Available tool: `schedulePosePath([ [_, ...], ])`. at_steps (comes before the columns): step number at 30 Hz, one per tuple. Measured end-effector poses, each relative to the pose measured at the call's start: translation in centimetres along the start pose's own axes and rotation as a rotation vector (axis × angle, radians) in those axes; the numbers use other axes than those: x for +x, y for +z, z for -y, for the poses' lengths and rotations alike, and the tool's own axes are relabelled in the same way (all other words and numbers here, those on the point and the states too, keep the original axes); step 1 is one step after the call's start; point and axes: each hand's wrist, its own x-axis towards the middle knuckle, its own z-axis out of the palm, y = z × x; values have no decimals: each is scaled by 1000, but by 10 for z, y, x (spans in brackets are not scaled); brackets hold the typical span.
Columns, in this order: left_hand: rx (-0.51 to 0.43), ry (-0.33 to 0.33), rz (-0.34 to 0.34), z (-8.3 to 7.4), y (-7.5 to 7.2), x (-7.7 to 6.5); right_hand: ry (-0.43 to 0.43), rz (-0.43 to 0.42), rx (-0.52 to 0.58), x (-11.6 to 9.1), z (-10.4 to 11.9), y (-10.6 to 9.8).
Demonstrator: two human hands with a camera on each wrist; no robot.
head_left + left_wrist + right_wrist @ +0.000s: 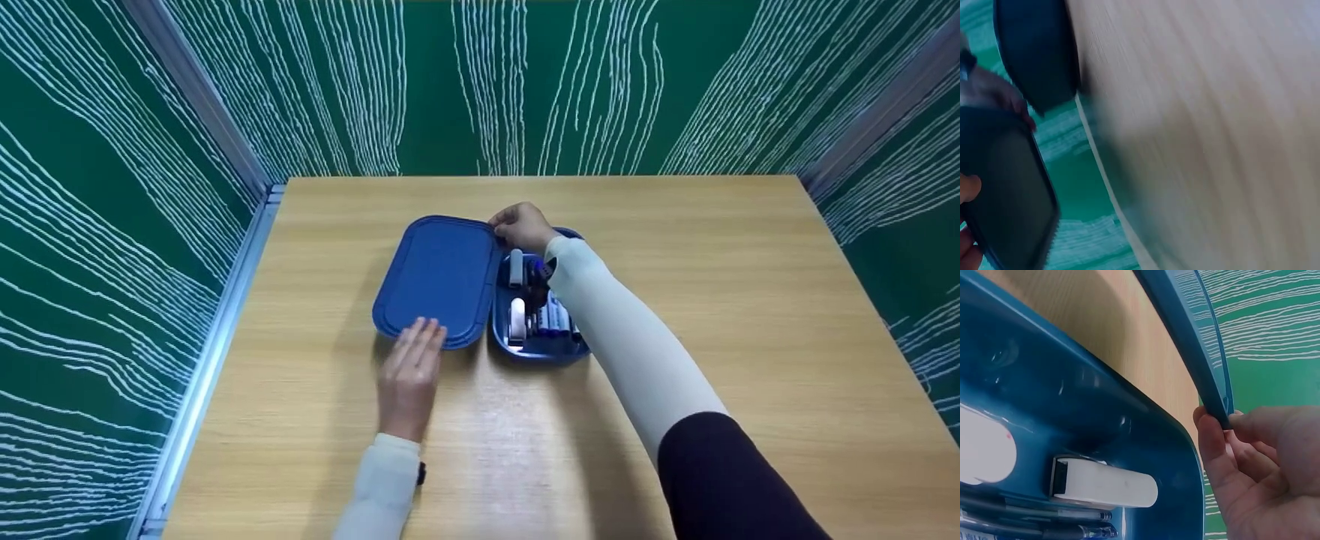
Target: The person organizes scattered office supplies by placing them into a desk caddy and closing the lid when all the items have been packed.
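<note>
A blue plastic lid is held above the table, left of a matching blue box. At the lid's near edge, my left hand lays its fingers over the top; the left wrist view shows its thumb against the lid's other face. My right hand reaches across the box and pinches the lid's far right corner between thumb and fingers. Inside the open box lie a white stapler-like item, a grey rounded item, pens and several blue-and-white markers. The right forearm hides part of the box.
The box stands on a light wooden table. Green walls with wavy white lines enclose its back and sides. A metal rail runs along the left edge.
</note>
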Motion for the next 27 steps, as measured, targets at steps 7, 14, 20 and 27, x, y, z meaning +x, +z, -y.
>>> schedulePosePath([
  [7,4,96,101,-18,7,10,20,12,64,0,4,5],
  [14,32,189,24,-23,8,16,22,72,272,5,-1,1],
  [20,13,263,-14,-40,9,10,-36,143,76,19,8,-1],
  [27,18,286,17,-53,8,6,-73,253,-249,28,32,4],
])
